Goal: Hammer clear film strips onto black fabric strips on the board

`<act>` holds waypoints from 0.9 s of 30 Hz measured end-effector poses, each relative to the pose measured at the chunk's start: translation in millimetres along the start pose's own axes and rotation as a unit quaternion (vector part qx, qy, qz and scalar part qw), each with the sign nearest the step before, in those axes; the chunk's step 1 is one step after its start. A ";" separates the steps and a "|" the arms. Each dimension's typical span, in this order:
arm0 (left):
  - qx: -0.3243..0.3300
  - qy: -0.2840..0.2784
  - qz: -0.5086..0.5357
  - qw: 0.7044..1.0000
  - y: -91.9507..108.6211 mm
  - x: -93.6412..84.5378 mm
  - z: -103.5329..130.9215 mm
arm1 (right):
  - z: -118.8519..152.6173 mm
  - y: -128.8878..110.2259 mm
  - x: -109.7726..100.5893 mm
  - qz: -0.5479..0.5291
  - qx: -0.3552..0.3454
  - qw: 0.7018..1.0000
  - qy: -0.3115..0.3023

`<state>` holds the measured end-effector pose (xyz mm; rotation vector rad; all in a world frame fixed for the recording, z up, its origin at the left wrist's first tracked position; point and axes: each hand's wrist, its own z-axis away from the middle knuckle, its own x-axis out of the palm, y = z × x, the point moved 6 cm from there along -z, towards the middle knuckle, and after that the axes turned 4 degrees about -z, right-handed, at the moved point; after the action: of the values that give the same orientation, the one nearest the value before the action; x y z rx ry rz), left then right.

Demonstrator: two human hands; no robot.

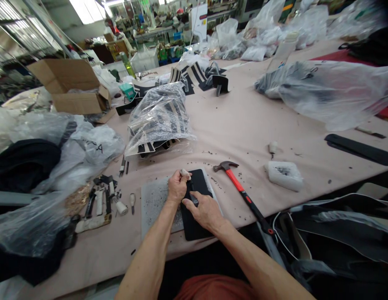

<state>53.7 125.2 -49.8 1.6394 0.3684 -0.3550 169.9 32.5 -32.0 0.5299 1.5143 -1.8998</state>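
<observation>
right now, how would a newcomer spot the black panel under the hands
On the pinkish table, find the pale, speckled board near the front edge. The black panel lies toward its right side, flat and round-cornered, clearly broader than the narrow black strip farther right.

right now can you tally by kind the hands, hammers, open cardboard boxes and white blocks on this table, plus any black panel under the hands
Hands: 2 (left hand, right hand)
Hammer: 1
Open cardboard box: 1
White block: 1
Black panel under the hands: 1
Total: 6
</observation>
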 end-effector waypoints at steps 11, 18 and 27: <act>0.050 -0.005 -0.071 0.996 2.4 6.6 6.1 | 7.4 104.1 -98.8 0.150 0.063 0.966 0.200; 0.073 -0.036 -0.040 0.996 0.4 7.0 4.8 | 17.1 142.3 -81.7 -0.175 0.224 0.959 -0.012; 0.079 -0.063 -0.056 0.993 1.7 7.9 5.8 | 19.7 17.7 -133.7 -0.102 -0.022 0.981 0.165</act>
<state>61.5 119.6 -52.4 1.7434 0.3448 -0.5824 279.0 42.4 49.2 0.7233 1.8809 -1.9987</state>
